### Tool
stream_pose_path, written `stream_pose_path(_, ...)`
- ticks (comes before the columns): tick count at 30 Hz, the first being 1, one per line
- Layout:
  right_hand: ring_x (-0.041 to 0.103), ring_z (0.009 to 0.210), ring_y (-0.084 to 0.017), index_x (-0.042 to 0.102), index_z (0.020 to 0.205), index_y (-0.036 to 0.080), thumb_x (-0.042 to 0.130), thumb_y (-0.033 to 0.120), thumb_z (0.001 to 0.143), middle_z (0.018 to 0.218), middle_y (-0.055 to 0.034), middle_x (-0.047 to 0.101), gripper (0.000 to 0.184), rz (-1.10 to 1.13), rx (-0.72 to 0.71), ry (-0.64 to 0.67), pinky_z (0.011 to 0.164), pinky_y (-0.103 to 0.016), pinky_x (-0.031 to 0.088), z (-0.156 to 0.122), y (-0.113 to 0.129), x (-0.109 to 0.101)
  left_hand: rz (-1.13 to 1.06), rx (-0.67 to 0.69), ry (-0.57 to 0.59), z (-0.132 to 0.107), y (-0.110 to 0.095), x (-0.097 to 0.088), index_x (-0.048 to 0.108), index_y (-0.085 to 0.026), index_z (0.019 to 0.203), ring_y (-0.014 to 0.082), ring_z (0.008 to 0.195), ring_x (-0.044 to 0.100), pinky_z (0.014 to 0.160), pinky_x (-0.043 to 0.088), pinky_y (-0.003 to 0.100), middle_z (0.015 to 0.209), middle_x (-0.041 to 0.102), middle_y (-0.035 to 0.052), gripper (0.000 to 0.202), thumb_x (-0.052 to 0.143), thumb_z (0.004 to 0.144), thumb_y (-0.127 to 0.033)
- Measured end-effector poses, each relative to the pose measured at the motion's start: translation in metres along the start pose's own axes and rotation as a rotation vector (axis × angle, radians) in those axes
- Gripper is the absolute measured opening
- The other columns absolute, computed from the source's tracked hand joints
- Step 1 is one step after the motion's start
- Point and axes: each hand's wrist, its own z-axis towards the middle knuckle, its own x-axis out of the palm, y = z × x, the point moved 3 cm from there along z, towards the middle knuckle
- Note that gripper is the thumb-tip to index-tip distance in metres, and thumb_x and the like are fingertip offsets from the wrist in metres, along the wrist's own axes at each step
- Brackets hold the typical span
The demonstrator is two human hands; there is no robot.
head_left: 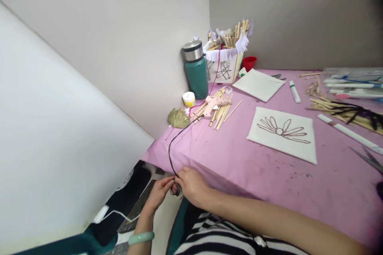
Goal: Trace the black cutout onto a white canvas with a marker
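Just off the table's front edge, my left hand (160, 192) and my right hand (191, 185) meet on a black power cord (170, 152). The left fingers pinch it, and the right hand is closed around it with part of the cord bunched below. From there the cord runs up over the edge to a pink hot glue gun (211, 106), which lies on a loose pile of thin wooden sticks (221, 116). A green leaf-shaped piece (178, 118) lies left of the cord. My fingers hide the cord's end.
On the pink-covered table (215, 155) stand a green bottle (196, 69), a small white jar (189, 99) and a decorated box of sticks (223, 65). A canvas with a flower drawing (283, 133), a blank canvas (259, 84), markers (295, 91) and scissors (371, 161) lie rightward. A white panel (60, 139) borders the left.
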Motion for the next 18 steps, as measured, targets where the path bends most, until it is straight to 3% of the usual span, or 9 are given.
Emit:
stream_pose_path(3,0.062,0.075,-0.020,0.062,0.079,0.013,0.042,0.025,0.092,0.080,-0.0116,0.065,0.027,0.111,0.054,-0.102,0.068,-0.030,0.046,-0.011,-0.006,-0.019,-0.036,-0.013,-0.059,0.006,0.014,-0.010,0.068,-0.012,0.095,0.0158,0.060,0.054,0.069,0.044,0.031,0.060,0.060,0.0019,0.048,0.060,0.077,-0.056)
stream_pose_path(6,0.056,0.049,-0.014,0.060,0.083,0.015,0.040,0.032,0.093,0.061,-0.0038,0.062,0.028,0.533,0.222,-0.123,0.049,-0.024,0.042,-0.017,-0.014,-0.032,-0.070,-0.034,-0.094,0.005,0.027,-0.021,0.068,-0.012,0.095,0.0142,0.059,0.051,0.070,0.043,0.030,0.055,0.054,-0.0012,0.050,0.061,0.075,-0.058)
stream_pose_path(9,0.056,0.048,-0.012,0.061,0.086,0.015,0.045,0.031,0.090,0.060,-0.0020,0.062,0.023,0.812,0.266,-0.186,0.049,-0.022,0.044,-0.009,-0.017,-0.048,-0.093,-0.064,-0.094,-0.002,0.028,-0.029,0.068,-0.014,0.093,0.0127,0.059,0.048,0.066,0.041,0.027,0.054,0.051,-0.0024,0.050,0.062,0.074,-0.060)
stream_pose_path(11,0.059,0.054,-0.012,0.060,0.081,0.014,0.047,0.028,0.088,0.061,-0.0028,0.063,0.020,0.889,0.225,-0.224,0.055,-0.022,0.048,0.001,-0.019,-0.062,-0.093,-0.097,-0.047,-0.007,0.022,-0.029,0.069,-0.013,0.093,0.0116,0.056,0.046,0.062,0.039,0.026,0.055,0.052,-0.0019,0.050,0.064,0.073,-0.058)
stream_pose_path(14,0.059,0.054,-0.012,0.058,0.079,0.015,0.046,0.023,0.088,0.060,-0.0023,0.062,0.017,0.948,0.279,-0.232,0.056,-0.023,0.049,0.015,-0.023,-0.085,-0.079,-0.150,0.082,-0.010,0.003,-0.022,0.072,-0.011,0.093,0.0124,0.057,0.049,0.061,0.041,0.026,0.059,0.058,0.0018,0.047,0.070,0.070,-0.053)
stream_pose_path(18,0.061,0.061,-0.011,0.057,0.079,0.014,0.047,0.032,0.091,0.070,-0.0040,0.064,0.023,1.003,0.152,-0.161,0.063,-0.024,0.050,0.020,-0.016,-0.105,-0.041,-0.137,0.292,-0.010,-0.041,-0.014,0.066,-0.016,0.113,0.0225,0.092,0.062,0.086,0.045,0.034,0.100,0.069,0.0110,0.054,0.073,0.069,-0.046)
